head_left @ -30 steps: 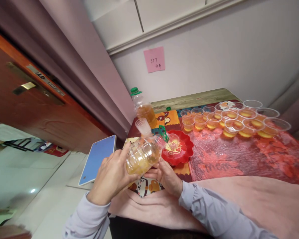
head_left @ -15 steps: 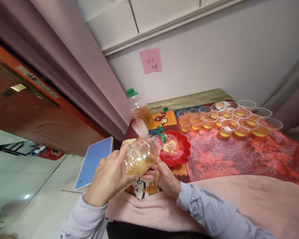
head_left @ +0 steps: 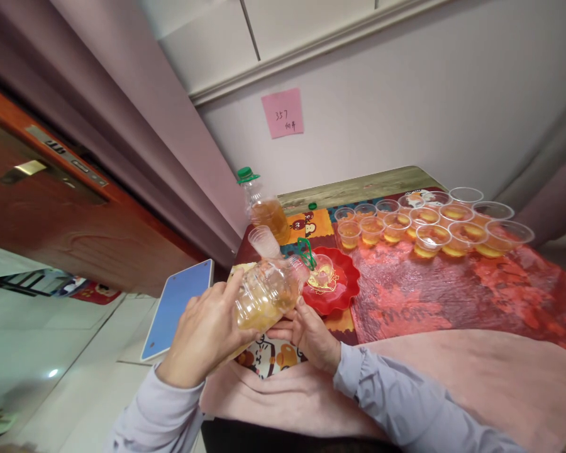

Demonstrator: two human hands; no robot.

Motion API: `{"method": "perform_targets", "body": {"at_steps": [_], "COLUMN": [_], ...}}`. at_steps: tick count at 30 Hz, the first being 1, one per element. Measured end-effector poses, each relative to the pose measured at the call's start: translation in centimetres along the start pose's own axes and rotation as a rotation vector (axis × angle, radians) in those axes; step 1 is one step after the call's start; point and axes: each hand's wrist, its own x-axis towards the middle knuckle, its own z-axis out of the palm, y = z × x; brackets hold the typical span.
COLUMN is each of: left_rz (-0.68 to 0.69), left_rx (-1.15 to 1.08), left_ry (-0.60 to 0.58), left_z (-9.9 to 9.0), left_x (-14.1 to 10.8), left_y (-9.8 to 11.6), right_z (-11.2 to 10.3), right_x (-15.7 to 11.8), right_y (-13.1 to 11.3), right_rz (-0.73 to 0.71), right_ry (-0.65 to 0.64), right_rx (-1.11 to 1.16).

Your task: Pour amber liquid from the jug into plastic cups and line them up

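My left hand (head_left: pixel 207 336) is wrapped round the body of a clear plastic bottle (head_left: pixel 264 292) that holds some yellow liquid. The bottle is tilted, its neck pointing right over a red scalloped plate (head_left: pixel 344 292). A green plastic handle (head_left: pixel 306 253) hangs at the neck. From below, my right hand (head_left: pixel 314 336) supports the bottle near its shoulder, fingers curled against it. A small clear cup (head_left: pixel 321 269) stands on the plate beside the bottle's mouth. Whether liquid is flowing I cannot make out.
Several clear cups (head_left: pixel 427 217) of amber liquid stand in rows at the back right. Behind the held bottle are stacked cups (head_left: pixel 263 239) and a second bottle (head_left: pixel 268 214) with a green cap. A green cap (head_left: pixel 312 206) lies farther back. Pink cloth (head_left: pixel 405 377) covers the front edge.
The view has shifted very slightly. Both hands and the tilted bottle keep almost the same position.
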Motion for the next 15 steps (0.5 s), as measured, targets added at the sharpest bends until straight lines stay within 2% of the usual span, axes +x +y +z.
{"method": "perform_targets", "body": {"at_steps": [15], "left_rz": [-0.025], "left_rx": [0.003], "left_ry": [-0.046], "left_z": [-1.3], "left_x": [0.3], "left_y": [0.8], "right_z": [0.1], "right_x": [0.1], "right_y": [-0.2], "right_rz": [0.019], "right_ry": [0.011], "right_rx": [-0.006]}}
